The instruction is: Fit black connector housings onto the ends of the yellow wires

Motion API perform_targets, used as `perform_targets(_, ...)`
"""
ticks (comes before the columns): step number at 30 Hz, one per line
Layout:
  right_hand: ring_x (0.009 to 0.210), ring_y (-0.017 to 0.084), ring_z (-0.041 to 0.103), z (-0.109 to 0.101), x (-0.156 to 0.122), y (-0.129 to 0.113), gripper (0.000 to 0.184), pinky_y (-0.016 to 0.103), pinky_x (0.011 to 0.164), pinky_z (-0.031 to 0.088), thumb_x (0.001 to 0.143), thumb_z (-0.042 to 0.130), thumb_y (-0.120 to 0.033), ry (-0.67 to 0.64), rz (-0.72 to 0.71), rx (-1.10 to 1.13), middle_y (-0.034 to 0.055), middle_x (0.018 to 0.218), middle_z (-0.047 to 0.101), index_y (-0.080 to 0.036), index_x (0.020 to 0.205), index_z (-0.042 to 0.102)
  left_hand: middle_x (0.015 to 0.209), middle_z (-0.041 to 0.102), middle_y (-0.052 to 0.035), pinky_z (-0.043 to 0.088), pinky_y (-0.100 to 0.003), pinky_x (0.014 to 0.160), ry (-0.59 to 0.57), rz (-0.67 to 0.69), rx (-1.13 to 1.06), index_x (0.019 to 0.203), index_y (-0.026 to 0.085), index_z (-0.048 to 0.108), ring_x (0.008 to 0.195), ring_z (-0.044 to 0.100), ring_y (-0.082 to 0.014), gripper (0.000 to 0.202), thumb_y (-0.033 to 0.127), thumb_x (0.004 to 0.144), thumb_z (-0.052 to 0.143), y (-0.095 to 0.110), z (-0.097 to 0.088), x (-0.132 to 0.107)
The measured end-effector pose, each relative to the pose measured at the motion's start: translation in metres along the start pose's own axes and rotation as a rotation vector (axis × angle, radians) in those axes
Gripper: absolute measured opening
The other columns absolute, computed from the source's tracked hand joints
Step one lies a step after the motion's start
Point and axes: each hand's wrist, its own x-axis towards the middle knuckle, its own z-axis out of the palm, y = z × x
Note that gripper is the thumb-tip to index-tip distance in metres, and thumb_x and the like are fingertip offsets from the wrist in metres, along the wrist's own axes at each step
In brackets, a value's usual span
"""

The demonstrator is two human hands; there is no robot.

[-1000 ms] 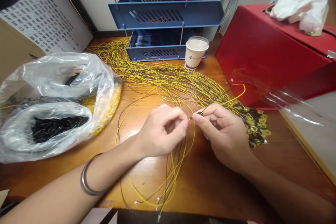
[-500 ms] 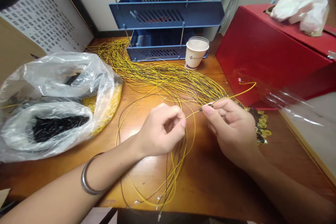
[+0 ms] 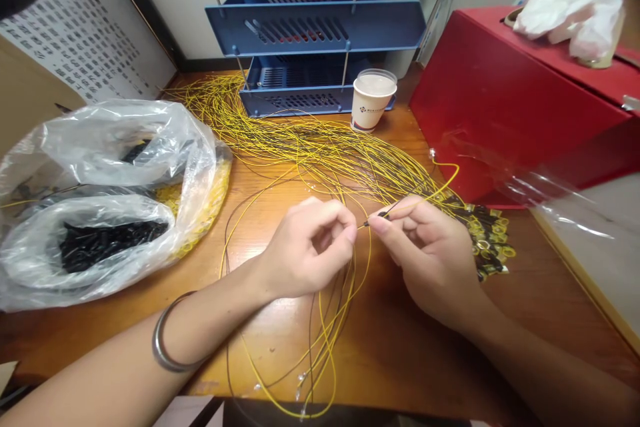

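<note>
My left hand [image 3: 307, 247] is closed in a pinch on a thin yellow wire [image 3: 364, 260] just above the wooden table [image 3: 400, 347]. Right beside it, my right hand [image 3: 430, 250] pinches the same wire, with a small black sleeve [image 3: 376, 217] on it between thumb and forefinger. The wire's free end [image 3: 443, 170] curls up to the right behind that hand. A big bundle of yellow wires [image 3: 320, 147] fans across the table behind both hands. Finished ends with black sleeves and ring terminals [image 3: 493, 240] lie just right of my right hand.
Two clear plastic bags [image 3: 100, 200] at the left hold black sleeves [image 3: 107, 240] and yellow parts. A blue metal tray rack [image 3: 315, 40] and a lidded paper cup [image 3: 373, 100] stand at the back. A red box [image 3: 500, 100] with crumpled white plastic [image 3: 575, 10] fills the right.
My right hand slid away to the right along the wire, then came back to meet my left hand. The wire's free end swung out and back with it.
</note>
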Motion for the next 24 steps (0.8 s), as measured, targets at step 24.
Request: perform_targets(24, 0.044, 0.005, 0.028, -0.0018, 0.0026, -0.0015, 0.023, 0.021, 0.04, 0.021, 0.091, 0.064, -0.028, 0.0, 0.046, 0.036, -0.0097, 0.051, 0.036, -0.021, 0.075, 0.05, 0.051, 0.052, 0.0037, 0.037, -0.018, 0.049, 0.03, 0.026, 0.035, 0.066, 0.015, 0.054, 0.047, 0.046, -0.0064, 0.017, 0.018, 0.083, 0.057, 0.0014, -0.0014, 0.0018)
